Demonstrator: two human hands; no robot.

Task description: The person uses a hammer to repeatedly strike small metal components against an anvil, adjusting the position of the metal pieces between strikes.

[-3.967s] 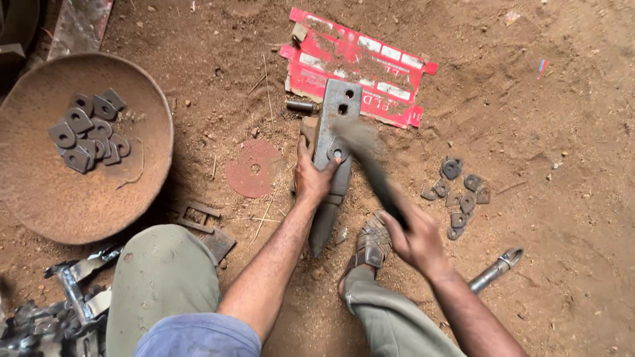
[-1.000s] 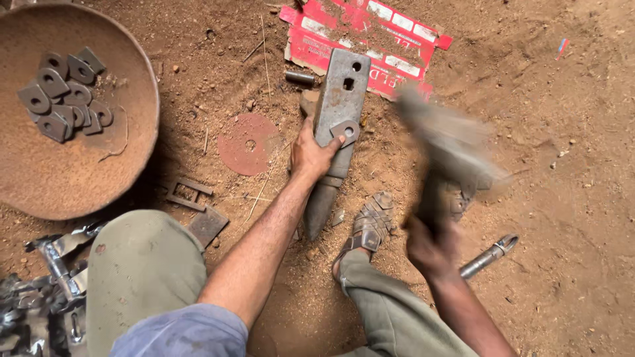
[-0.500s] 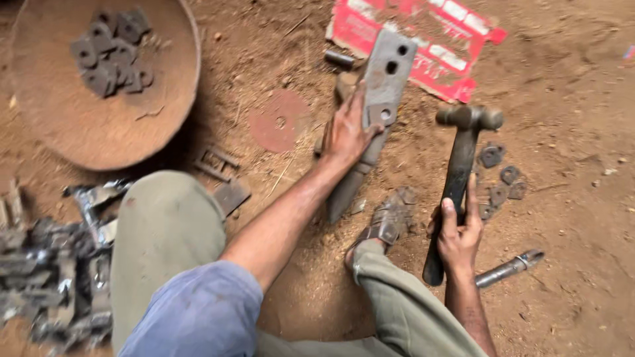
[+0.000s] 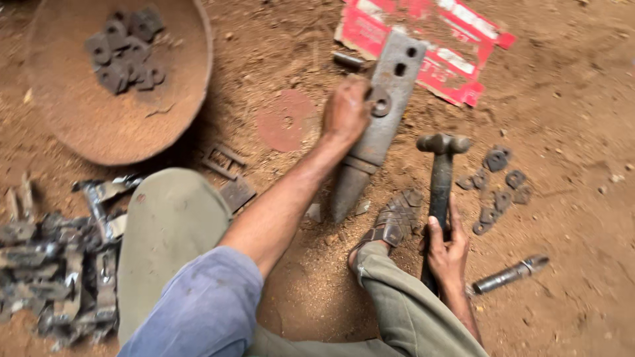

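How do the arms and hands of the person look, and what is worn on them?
Both hands, the left hand and the right hand, are bare: no gloves, and no ring or watch shows. The left arm has a short blue-grey sleeve ending near the elbow, with the forearm uncovered. The right forearm is also uncovered; its sleeve is out of view.

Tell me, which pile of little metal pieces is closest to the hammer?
The loose pieces on the dirt, right beside the hammer. The other pile sits in the rusty bowl.
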